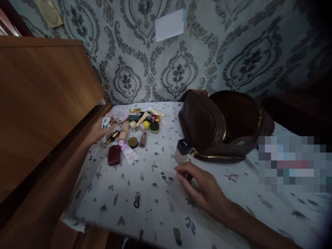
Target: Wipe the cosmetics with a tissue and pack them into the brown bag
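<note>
My left hand [99, 132] reaches to the left edge of a heap of cosmetics. Its fingers and thumb close around a small white item with dark marks [105, 122], whose kind I cannot make out. My right hand [201, 188] rests on the cloth, loosely curled, with a gap between thumb and index finger and nothing visible in it. Just beyond its fingertips stands a foundation bottle [182, 154] with a dark square cap. Behind that bottle, a dark brown bag [204, 121] lies unzipped and gaping. Near my left hand are a white-and-purple tube [128, 151] and a dark red case [114, 155].
A patterned cloth [145, 193] covers the table. The heap also holds a green-lidded jar [154, 127], a round brown compact [133, 142] and a lipstick [143, 139]. A wooden panel [46, 79] borders the left side. Patterned wallpaper [178, 69] rises behind. A blurred patch hides the right side.
</note>
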Available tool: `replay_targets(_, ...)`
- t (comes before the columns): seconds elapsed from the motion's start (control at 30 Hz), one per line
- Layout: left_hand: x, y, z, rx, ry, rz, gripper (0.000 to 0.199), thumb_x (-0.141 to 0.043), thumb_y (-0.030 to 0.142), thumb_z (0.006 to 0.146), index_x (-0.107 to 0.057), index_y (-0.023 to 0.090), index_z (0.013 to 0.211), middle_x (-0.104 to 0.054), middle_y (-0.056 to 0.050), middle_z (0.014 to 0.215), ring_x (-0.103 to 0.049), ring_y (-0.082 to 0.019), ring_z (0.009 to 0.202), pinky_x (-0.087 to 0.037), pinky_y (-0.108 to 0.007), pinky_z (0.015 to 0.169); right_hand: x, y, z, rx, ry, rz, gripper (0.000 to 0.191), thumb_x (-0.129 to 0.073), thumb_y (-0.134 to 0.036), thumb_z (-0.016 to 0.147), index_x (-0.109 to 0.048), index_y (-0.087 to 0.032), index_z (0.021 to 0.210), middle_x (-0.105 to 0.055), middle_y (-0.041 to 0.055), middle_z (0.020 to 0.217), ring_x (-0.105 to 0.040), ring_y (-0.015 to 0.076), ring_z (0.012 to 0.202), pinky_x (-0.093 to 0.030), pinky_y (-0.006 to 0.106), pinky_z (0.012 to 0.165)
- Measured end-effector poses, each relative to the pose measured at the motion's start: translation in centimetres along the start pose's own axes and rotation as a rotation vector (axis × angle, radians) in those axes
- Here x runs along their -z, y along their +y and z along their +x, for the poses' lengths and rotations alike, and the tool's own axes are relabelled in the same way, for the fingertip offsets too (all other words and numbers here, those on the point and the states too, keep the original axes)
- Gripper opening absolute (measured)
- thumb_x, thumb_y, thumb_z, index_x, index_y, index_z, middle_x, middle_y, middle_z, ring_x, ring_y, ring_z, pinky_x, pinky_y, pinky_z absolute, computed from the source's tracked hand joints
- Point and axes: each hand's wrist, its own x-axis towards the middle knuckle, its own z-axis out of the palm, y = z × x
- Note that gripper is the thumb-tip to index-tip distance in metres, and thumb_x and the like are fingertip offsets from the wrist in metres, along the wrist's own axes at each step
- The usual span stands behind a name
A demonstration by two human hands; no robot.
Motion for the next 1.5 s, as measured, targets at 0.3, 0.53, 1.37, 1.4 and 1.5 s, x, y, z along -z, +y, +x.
replay_targets(0.3, -6.4, 10.9, -14.2, -0.554, -0.456, -0.051, 0.070, -0.069, 0.040, 0.085, -0.038, 0.023, 0.145, -0.053, -0.013, 0.137, -0.051, -0.028, 0.128, -0.044, -0.045, 0.108, -4.0, 0.2, -0.9, -0.125, -0.279, 0.043, 0.081, -0.065, -0.030, 0.087, -0.020, -0.025, 0.155, -0.047, 0.0178, 0.139, -0.063, 0.0274, 0.109, -0.060, 0.047, 0.087)
replay_targets(0.53, -7.8, 8.9, -18.3, -0.524, -0.405, 0.015, 0.073, -0.059, 0.051, 0.092, -0.025, 0.034, 0.154, -0.027, -0.013, 0.155, -0.033, -0.033, 0.143, -0.042, -0.051, 0.111, -4.2, 1.1, -1.7, -0.069, -0.290, -0.066, 0.088, -0.074, -0.036, 0.080, -0.027, -0.022, 0.153, -0.048, 0.0166, 0.143, -0.047, 0.0348, 0.134, -0.046, 0.057, 0.108)
replay_targets(1.37, -10.9, 13.9, -16.1, -0.691, -0.199, 0.164, 0.030, -0.044, 0.024, 0.101, -0.062, 0.017, 0.123, -0.060, -0.012, 0.119, -0.056, -0.026, 0.111, -0.052, -0.046, 0.096, -4.5, 1.6, -1.9, -0.181, -0.228, 0.035, 0.110, -0.075, -0.023, 0.071, -0.008, -0.018, 0.158, -0.055, 0.0196, 0.134, -0.054, 0.0372, 0.125, -0.046, 0.059, 0.105)
replay_targets(1.4, -10.8, 13.6, -16.0, -0.668, -0.192, 0.164, 0.030, -0.043, 0.024, 0.100, -0.063, 0.016, 0.122, -0.060, -0.013, 0.118, -0.056, -0.026, 0.111, -0.052, -0.046, 0.096, -4.5, 1.6, -1.9, -0.198, -0.232, 0.045, 0.112, -0.078, -0.030, 0.071, -0.009, -0.019, 0.159, -0.056, 0.0190, 0.133, -0.055, 0.0374, 0.123, -0.046, 0.059, 0.104)
replay_targets(1.5, -10.4, 12.5, -15.8, -0.594, -0.188, 0.178, 0.032, -0.041, 0.025, 0.101, -0.065, 0.014, 0.119, -0.059, -0.014, 0.116, -0.056, -0.026, 0.110, -0.051, -0.045, 0.096, -4.5, 1.5, -1.8, -0.229, -0.239, 0.060, 0.115, -0.082, -0.037, 0.070, -0.011, -0.020, 0.159, -0.058, 0.0182, 0.131, -0.057, 0.0371, 0.121, -0.047, 0.060, 0.103)
